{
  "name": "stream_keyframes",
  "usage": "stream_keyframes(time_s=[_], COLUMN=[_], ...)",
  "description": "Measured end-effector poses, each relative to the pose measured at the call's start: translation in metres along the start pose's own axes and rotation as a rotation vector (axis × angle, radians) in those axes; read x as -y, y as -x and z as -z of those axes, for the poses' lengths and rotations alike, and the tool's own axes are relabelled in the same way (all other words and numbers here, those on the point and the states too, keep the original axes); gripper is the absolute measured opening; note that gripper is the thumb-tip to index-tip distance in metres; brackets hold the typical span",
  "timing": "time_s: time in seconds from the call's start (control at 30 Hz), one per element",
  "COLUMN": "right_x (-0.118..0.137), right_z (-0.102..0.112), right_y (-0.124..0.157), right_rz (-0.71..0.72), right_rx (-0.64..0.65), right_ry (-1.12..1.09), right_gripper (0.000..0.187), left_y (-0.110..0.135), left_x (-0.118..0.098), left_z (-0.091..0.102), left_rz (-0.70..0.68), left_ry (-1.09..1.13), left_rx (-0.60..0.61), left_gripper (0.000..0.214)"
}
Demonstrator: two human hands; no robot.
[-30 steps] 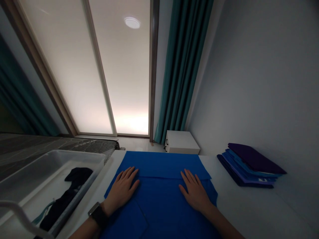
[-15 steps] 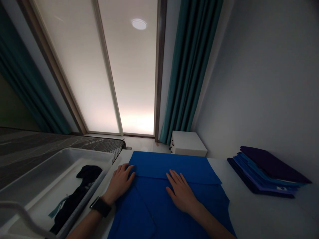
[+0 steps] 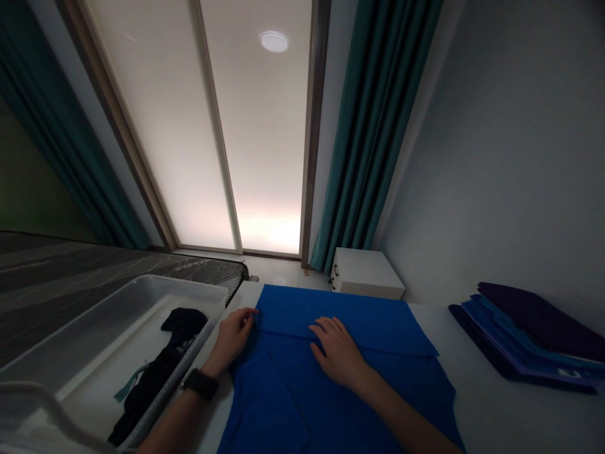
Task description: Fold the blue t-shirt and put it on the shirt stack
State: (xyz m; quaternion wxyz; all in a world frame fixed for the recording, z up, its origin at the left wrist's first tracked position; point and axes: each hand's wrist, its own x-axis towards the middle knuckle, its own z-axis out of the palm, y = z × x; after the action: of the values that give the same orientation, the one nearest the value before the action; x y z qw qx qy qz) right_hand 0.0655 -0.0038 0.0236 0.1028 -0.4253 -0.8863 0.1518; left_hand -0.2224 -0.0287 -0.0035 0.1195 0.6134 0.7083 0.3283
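A blue shirt (image 3: 293, 384) is spread on the white table, with a straight folded band across its far part. At the band's left edge, my left hand (image 3: 233, 338) has its fingers curled in and the thumb near them, closed at the cloth's margin; the exact pinch is hard to see. My right hand (image 3: 341, 354) rests on the shirt near the middle of the fold line. Its fingers are slightly arched and apart from the thumb, holding nothing. A dark watch (image 3: 201, 383) is on my left wrist.
A clear plastic bin (image 3: 212, 299) at the left contains dark clothing (image 3: 155, 378). Folded garments in purple and blue (image 3: 534, 343) are stacked on the table's right side near the wall. Beyond the table stand a white cabinet (image 3: 368, 270), a teal curtain (image 3: 373, 139) and frosted sliding doors (image 3: 265, 157).
My left hand's spread fingers have drawn together at the shirt's edge. My right hand's fingers have arched up a little from lying flat. The view has shifted slightly left.
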Motion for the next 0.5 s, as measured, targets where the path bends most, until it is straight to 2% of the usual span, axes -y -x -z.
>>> stream_keyframes(time_s=[0.13,0.23,0.37,0.5], right_x=[0.029,0.049,0.063,0.068], right_z=[-0.006,-0.016,-0.03,-0.042], right_y=[-0.031,-0.053,-0.071,-0.077], right_rz=[0.192,0.296,0.36,0.389], right_rx=[-0.079,-0.08,-0.077,-0.072], right_ry=[-0.053,-0.092,-0.115,-0.116], right_gripper=[0.036,0.035,0.037,0.041], left_y=[0.002,0.004,0.005,0.005], left_x=[0.001,0.001,0.0,0.0], left_z=[0.001,0.002,0.004,0.005], left_rz=[0.018,0.007,0.044,0.113], left_ry=[0.067,0.034,0.048,0.148], left_rx=[0.006,0.016,0.038,0.03], left_gripper=[0.033,0.035,0.035,0.034])
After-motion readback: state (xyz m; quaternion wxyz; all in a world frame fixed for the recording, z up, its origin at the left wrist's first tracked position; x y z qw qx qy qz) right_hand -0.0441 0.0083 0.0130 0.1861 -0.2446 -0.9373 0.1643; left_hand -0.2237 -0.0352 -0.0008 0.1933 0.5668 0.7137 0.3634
